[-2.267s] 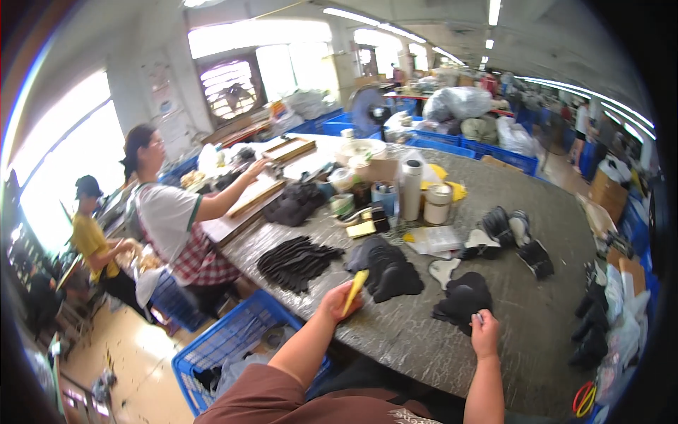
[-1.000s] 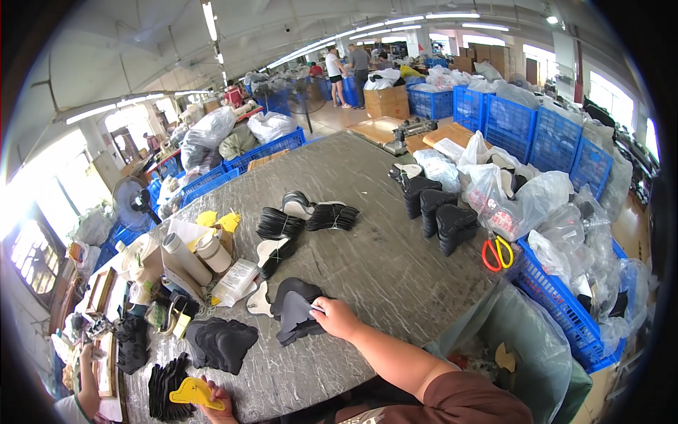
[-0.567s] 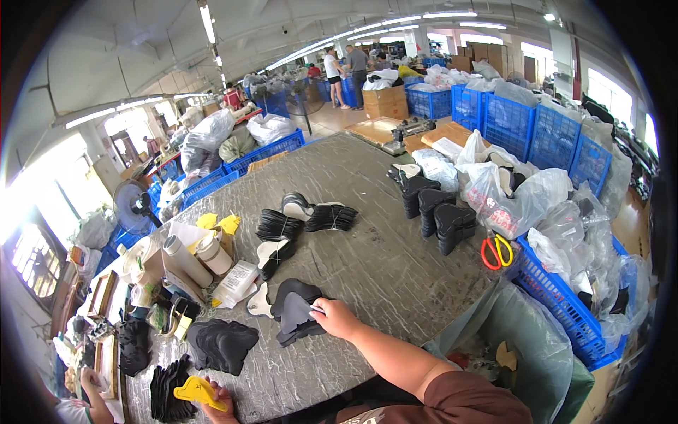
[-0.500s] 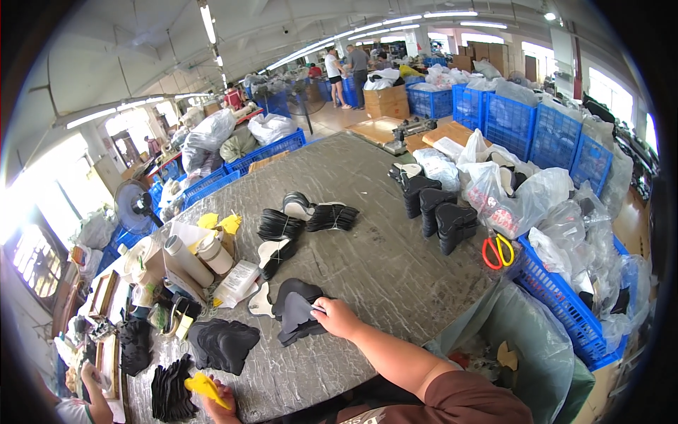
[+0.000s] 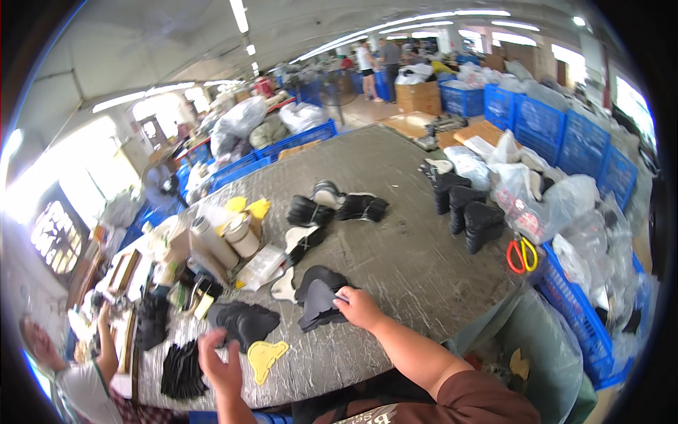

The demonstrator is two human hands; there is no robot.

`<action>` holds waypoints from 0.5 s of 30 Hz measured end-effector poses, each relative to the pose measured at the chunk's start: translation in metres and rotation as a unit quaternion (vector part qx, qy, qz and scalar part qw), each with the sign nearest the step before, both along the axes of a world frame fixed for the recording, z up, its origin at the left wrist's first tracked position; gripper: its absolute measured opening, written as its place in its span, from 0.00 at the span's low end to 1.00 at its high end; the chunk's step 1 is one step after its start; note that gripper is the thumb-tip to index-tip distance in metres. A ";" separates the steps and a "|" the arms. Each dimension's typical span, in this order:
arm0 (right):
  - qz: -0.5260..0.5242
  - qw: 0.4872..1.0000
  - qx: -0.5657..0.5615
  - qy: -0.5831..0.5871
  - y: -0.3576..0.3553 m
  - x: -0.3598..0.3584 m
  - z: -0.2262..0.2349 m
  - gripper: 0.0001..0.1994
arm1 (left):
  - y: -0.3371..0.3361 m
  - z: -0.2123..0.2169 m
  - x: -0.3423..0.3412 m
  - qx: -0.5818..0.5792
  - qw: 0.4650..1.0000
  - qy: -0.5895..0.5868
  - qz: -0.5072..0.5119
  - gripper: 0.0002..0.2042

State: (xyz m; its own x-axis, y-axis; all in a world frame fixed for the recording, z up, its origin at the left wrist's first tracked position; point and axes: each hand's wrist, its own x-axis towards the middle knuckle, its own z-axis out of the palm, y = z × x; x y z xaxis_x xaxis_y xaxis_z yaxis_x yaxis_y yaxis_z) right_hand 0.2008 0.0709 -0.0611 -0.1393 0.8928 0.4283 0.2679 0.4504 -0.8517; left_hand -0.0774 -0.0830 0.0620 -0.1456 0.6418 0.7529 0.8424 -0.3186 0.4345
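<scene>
My right hand (image 5: 359,308) rests with its fingertips on a stack of black shoe-upper pieces (image 5: 316,297) on the grey worktable (image 5: 417,268). My left hand (image 5: 220,360) hovers open above the table's near edge, fingers spread, holding nothing. A yellow shaped piece (image 5: 265,355) lies flat on the table just right of that hand. Another pile of black pieces (image 5: 244,321) lies just beyond my left hand.
Tape rolls and cans (image 5: 226,237) stand at the left. Black shoe parts (image 5: 339,208) and stacked black pieces (image 5: 466,212) lie farther off. Plastic bags (image 5: 544,198), red-and-yellow scissors (image 5: 521,254) and blue crates (image 5: 565,134) line the right. A person (image 5: 78,374) works at lower left.
My left hand has let go of the yellow piece, which now lies on the table. My right hand has stayed on the black stack.
</scene>
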 end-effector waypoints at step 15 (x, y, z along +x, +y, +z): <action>-0.017 0.999 -0.022 -0.015 0.002 -0.002 -0.001 0.06 | -0.090 0.293 0.014 0.209 0.909 0.201 -0.299 0.33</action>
